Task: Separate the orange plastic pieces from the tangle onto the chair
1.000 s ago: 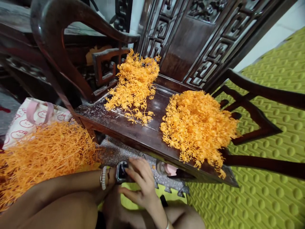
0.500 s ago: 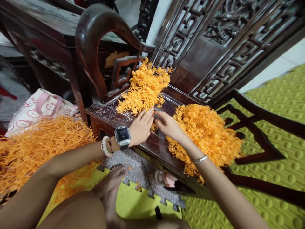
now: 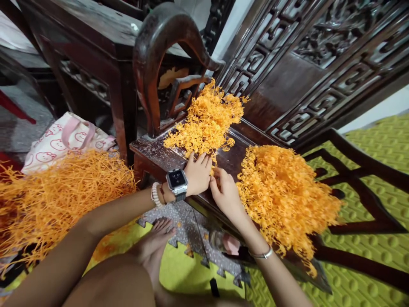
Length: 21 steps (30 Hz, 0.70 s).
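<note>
Two heaps of orange plastic sprigs lie on a dark wooden chair seat (image 3: 150,151): a smaller heap (image 3: 209,121) at the back left and a bigger heap (image 3: 287,200) on the right. My left hand (image 3: 197,174), a watch on its wrist, rests at the near edge of the smaller heap with fingers curled over a few sprigs. My right hand (image 3: 225,192) is right beside it, fingers pinched together on a small orange piece between the two heaps.
A mass of long orange plastic strands (image 3: 54,196) covers the floor at left, beside a pink-and-white printed bag (image 3: 64,140). Carved dark chair back (image 3: 319,64) and armrests frame the seat. Green bumpy mat (image 3: 377,273) lies at right. My foot (image 3: 153,243) rests below.
Both hands rose from my lap, where the right touched the watch, to the chair seat. They now pinch together at the smaller heap's near edge. The view shifted left.
</note>
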Motion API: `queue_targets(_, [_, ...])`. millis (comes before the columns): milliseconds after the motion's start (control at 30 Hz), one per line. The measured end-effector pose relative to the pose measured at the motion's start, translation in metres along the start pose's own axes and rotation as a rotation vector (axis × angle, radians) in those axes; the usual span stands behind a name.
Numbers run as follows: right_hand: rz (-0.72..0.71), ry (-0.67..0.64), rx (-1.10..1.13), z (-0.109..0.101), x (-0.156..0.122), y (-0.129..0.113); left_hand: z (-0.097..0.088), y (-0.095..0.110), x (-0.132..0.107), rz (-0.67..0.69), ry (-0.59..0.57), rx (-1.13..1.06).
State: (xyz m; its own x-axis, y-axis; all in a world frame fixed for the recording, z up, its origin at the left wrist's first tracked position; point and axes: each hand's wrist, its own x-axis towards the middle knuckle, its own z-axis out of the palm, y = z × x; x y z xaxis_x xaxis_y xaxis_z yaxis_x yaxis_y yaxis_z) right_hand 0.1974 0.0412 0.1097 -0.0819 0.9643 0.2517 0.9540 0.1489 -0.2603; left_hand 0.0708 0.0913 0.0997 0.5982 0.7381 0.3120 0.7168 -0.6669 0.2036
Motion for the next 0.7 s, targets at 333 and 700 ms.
queue_targets(333, [-0.032,0.096,-0.102,0.01,-0.009,-0.019,-0.035,-0.01,-0.014,0.234,0.065,0.007])
queue_targets(700, [0.166,0.149,-0.13,0.019,-0.022,-0.04,0.027,-0.044,0.099,0.579,-0.008,-0.083])
